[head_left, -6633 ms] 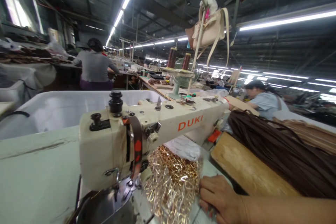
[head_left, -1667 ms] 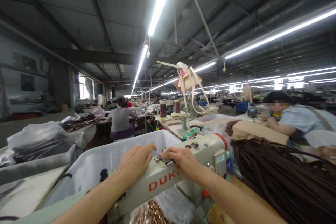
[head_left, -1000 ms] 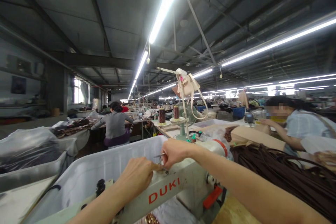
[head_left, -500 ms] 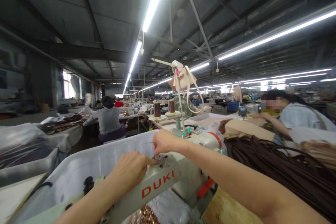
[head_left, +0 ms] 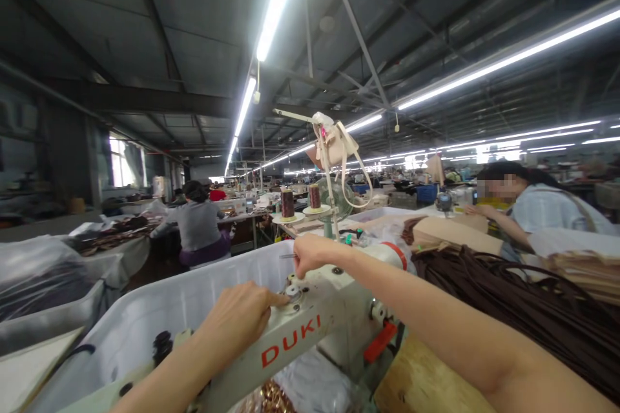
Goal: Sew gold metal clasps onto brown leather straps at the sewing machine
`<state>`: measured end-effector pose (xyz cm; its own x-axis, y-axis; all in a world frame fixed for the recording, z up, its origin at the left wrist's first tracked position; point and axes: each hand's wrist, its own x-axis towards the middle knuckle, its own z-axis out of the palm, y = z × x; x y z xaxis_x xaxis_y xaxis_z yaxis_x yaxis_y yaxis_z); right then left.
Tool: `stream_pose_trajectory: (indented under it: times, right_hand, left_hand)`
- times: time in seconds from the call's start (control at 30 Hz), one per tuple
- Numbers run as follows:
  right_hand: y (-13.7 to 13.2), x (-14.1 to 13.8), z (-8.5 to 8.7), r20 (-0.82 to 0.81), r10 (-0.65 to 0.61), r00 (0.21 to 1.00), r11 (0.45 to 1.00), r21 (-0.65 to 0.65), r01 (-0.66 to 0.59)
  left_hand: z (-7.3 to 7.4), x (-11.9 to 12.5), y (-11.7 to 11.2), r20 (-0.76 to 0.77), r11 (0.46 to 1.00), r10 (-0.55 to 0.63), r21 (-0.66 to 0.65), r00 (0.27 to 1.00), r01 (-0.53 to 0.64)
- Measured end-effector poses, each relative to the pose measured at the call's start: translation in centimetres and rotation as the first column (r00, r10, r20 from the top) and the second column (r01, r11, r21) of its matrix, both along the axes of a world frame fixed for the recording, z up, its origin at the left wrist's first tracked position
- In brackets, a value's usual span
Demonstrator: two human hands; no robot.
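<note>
A white sewing machine (head_left: 334, 300) with red DUKI lettering lies below my hands. My left hand (head_left: 239, 313) rests along its top, index finger stretched out to touch the small round metal fitting (head_left: 292, 292), other fingers curled. My right hand (head_left: 312, 255) is closed just above that fitting, apart from it. A thin metal tool (head_left: 287, 256) sticks out leftward from its fingers; the rest is hidden in the grip. Behind stand two brown thread cones (head_left: 287, 204) on a stand.
A large white plastic bin (head_left: 140, 293) lies behind the machine. Dark brown strips (head_left: 513, 303) are heaped at right, near a co-worker (head_left: 547, 206). Another person (head_left: 198, 222) sits farther off at left. A beige bag piece (head_left: 334, 145) hangs from the thread stand. Gold-coloured metal parts (head_left: 275, 397) lie below the machine.
My right hand has risen off the round fitting and shifted slightly right, uncovering it. My left index finger still touches the fitting. The view has turned a little.
</note>
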<state>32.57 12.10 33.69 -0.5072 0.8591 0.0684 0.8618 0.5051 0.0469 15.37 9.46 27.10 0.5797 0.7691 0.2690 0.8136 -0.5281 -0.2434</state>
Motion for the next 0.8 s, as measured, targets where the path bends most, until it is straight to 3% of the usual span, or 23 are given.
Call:
stream_pose_trajectory:
  times: [0.2, 0.33, 0.47, 0.6, 0.7, 0.8]
  right_hand:
    - [0.3, -0.2, 0.1, 0.04, 0.032, 0.999, 0.999, -0.029, -0.031]
    - [1.3, 0.1, -0.5, 0.009, 0.029, 1.0, 0.999, 0.018, -0.03]
    - [1.9, 0.5, -0.8, 0.02, 0.082, 0.996, 0.995, -0.059, -0.081]
    - [1.9, 0.5, -0.8, -0.006, 0.066, 0.998, 0.998, 0.008, -0.066]
    - [1.7, 0.4, -0.9, -0.001, 0.118, 0.993, 0.992, -0.047, -0.118]
    - [1.7, 0.4, -0.9, -0.019, 0.083, 0.996, 0.995, -0.054, -0.084]
  left_hand:
    - [0.1, 0.0, -0.2, -0.004, 1.0, 0.008, -0.002, 1.0, -0.008]
    - [0.3, 0.1, -0.2, -0.011, 1.0, 0.021, -0.01, 1.0, -0.021]
    - [0.3, 0.1, -0.2, -0.015, 1.0, 0.021, -0.01, 1.0, -0.022]
    - [0.2, 0.0, -0.2, -0.013, 1.0, 0.007, -0.007, 1.0, -0.008]
    - [0.2, 0.0, -0.2, -0.009, 1.0, 0.012, 0.005, 1.0, -0.012]
    - [0.2, 0.0, -0.1, -0.012, 1.0, -0.002, 0.001, 1.0, 0.002]
